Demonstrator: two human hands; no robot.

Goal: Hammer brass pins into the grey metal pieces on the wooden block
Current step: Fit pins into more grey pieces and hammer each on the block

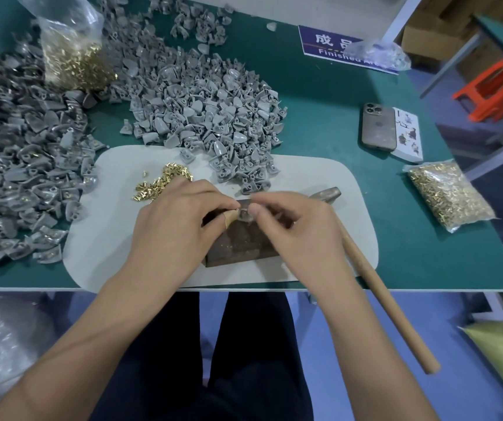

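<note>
On top of the wooden block (238,241), your left hand (180,220) and right hand (292,226) meet, their fingers (256,210) pinching a grey metal piece (244,214) between them; loose brass pins (165,182) lie just beyond your left hand, the hammer (374,281) rests beside your right on the tabletop (320,117)

Grey piece (245,214) — hidden under fingertips (254,210)

wooden block (238,243): dark, on white mat | grey metal piece (245,214): on block top | brass pins (165,183): loose pile left | hammer (374,271): lying right of block
</note>
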